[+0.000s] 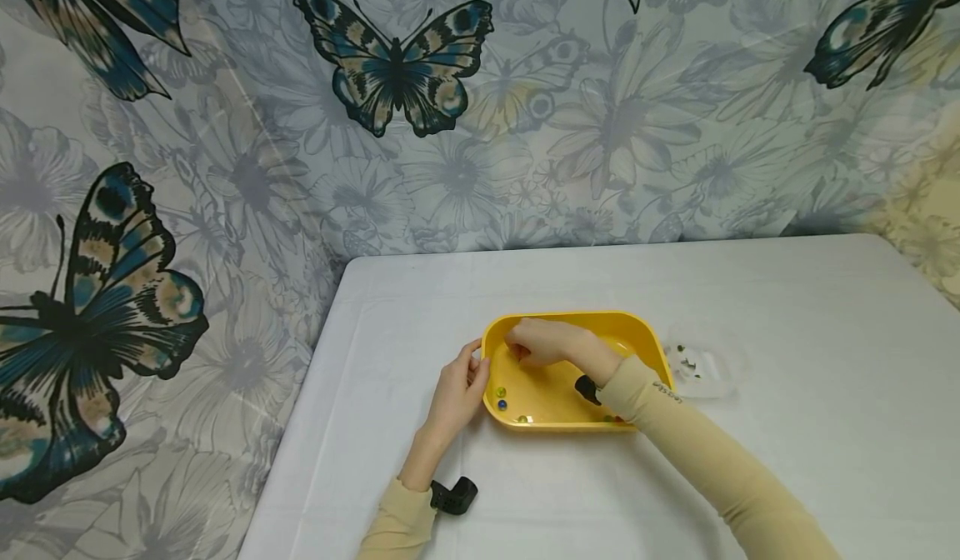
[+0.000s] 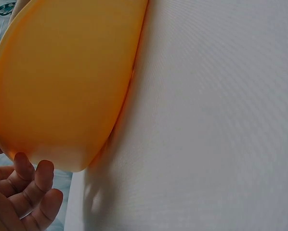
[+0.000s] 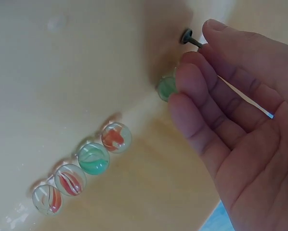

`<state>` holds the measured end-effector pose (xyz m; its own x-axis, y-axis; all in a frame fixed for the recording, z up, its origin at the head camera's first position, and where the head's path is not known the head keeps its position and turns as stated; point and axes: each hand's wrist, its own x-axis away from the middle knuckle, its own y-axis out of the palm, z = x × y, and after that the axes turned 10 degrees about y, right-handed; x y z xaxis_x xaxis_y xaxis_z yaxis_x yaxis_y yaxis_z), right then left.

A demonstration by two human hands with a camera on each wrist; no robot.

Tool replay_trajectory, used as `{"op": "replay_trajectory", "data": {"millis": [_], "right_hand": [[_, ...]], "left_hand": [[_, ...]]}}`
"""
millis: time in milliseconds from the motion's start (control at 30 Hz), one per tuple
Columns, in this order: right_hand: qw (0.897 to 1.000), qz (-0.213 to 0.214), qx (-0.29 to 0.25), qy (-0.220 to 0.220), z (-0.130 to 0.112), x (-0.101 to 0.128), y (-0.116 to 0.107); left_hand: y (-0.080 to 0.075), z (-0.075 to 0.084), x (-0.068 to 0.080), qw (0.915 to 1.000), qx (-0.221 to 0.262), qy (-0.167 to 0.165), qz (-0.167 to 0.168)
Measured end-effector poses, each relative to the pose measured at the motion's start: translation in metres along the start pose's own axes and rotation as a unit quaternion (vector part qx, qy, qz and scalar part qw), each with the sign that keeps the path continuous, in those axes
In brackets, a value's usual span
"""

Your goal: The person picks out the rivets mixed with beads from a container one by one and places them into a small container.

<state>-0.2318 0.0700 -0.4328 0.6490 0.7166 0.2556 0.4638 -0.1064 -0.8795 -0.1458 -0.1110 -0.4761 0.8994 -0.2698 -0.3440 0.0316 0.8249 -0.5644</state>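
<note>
Inside the yellow tray (image 1: 558,389), my right hand (image 1: 551,339) pinches a small dark screw (image 3: 186,36) between thumb and index finger, its round head pointing out. A green marble (image 3: 167,88) lies just beside the curled fingertips in the right wrist view. Farther along the tray wall, several clear marbles with red or green swirls sit in a row, one of them an orange-swirled marble (image 3: 116,137). My left hand (image 1: 456,385) grips the left end of the tray at its rim. The left wrist view catches the tray's outer wall and the curled fingers (image 2: 45,175) against its end.
A transparent container (image 1: 705,368) with several small dark pieces stands right of the tray. A yellowish marble (image 1: 501,392) and a blue marble (image 1: 502,405) lie in the tray's near left corner. A white-covered table (image 1: 420,293) reaches back to the butterfly-patterned wall.
</note>
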Motion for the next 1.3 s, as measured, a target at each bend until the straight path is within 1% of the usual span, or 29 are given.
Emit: {"op": "replay_trajectory", "data": {"millis": [333, 500, 733, 1033, 1300], "right_hand": [[1.0, 0.001, 0.015, 0.001, -0.0029, -0.0013, 0.0014], [1.0, 0.004, 0.025, 0.003, -0.0027, -0.0032, 0.0049], [0.999, -0.002, 0.028, 0.028, -0.0054, -0.0022, 0.0071], [1.0, -0.006, 0.023, 0.013, -0.0069, -0.003, 0.0086], [0.999, -0.015, 0.021, 0.019, -0.0064, -0.0032, 0.009]], "left_hand": [[-0.0006, -0.0004, -0.0001, 1.0, 0.001, 0.005, 0.003], [-0.0008, -0.0005, -0.0003, 1.0, 0.003, 0.0, 0.002], [0.0, -0.0014, -0.0006, 0.9999, 0.002, -0.009, -0.003], [0.0, -0.0021, -0.0006, 0.9999, 0.003, -0.011, -0.004], [0.0001, -0.0022, -0.0003, 0.9999, 0.006, -0.01, -0.007]]}}
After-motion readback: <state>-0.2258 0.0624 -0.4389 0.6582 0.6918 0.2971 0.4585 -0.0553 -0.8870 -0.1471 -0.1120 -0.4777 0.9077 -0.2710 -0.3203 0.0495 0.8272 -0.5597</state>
